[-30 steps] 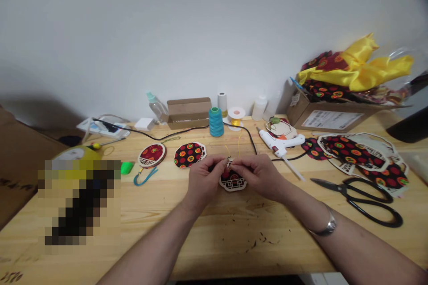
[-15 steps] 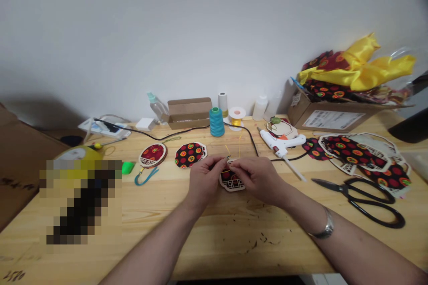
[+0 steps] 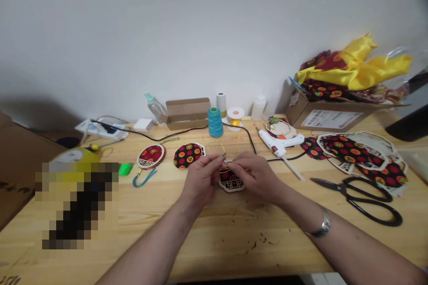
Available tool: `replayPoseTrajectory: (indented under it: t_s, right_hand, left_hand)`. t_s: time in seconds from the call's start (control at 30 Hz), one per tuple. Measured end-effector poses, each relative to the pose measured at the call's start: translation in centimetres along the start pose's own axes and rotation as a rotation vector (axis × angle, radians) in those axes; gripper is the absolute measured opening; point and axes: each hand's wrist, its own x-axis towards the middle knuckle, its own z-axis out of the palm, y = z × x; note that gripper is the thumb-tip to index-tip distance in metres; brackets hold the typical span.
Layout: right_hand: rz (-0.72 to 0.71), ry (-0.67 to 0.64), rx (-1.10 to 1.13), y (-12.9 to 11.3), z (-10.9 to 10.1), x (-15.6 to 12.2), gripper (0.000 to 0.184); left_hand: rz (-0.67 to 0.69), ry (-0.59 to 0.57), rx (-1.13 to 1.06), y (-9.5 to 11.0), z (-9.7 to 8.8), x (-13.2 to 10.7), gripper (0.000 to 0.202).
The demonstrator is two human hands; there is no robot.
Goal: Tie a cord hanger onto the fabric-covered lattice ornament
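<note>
My left hand (image 3: 202, 177) is closed in a pinch at the top of a dark patterned fabric piece with a pale lattice frame (image 3: 232, 185). Between its fingertips runs thin yellow cord (image 3: 224, 147), with a small greenish part by the thumb. Close on its right, my right hand (image 3: 257, 179) pinches the same cord above the piece. Its other fingers curl under, partly hidden. One strand of the cord leads back towards a white spool with yellow cord (image 3: 236, 116). Behind the hands stands a cone of teal thread (image 3: 215, 123).
Black scissors (image 3: 361, 196) and a white glue gun (image 3: 280, 143) lie to the right. Framed fabric pieces (image 3: 354, 153) pile up near a cardboard box (image 3: 327, 116) of cloth. On the left are a round ornament with a teal loop (image 3: 151, 156) and an octagonal fabric piece (image 3: 188, 156).
My fingertips have shifted slightly on the cord, and the left thumb and forefinger now point up more. The whole view has slid a little. Both hands keep their pinch.
</note>
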Motion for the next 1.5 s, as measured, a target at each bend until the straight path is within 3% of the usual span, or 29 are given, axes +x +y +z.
replayPoseTrajectory:
  t_s: [0.17,0.4,0.5,0.73,1.1,1.5]
  right_hand:
    - [0.301,0.015,0.582,0.4,-0.1,0.7,0.015]
    - [0.463,0.022,0.775,-0.1,-0.5,0.8,0.021]
    - [0.505,0.014,0.813,-0.3,-0.7,0.9,0.022]
    - [0.591,0.168,0.806,0.0,-0.3,0.9,0.020]
    - [0.537,0.273,0.665,-0.3,-0.2,0.8,0.018]
    - [0.576,0.199,0.813,-0.2,-0.1,0.9,0.022]
  left_hand:
    - [-0.019,-0.052,0.011,-0.1,0.0,-0.4,0.015]
    - [-0.036,-0.106,0.078,-0.4,0.1,-0.5,0.011]
    - [-0.042,-0.115,0.101,-0.6,0.1,-0.5,0.011]
    - [-0.057,-0.118,0.122,-0.5,0.3,-0.8,0.012]
    - [-0.062,-0.102,0.106,-0.3,0.7,-1.1,0.013]
    - [0.023,-0.077,0.198,-0.6,0.5,-1.0,0.014]
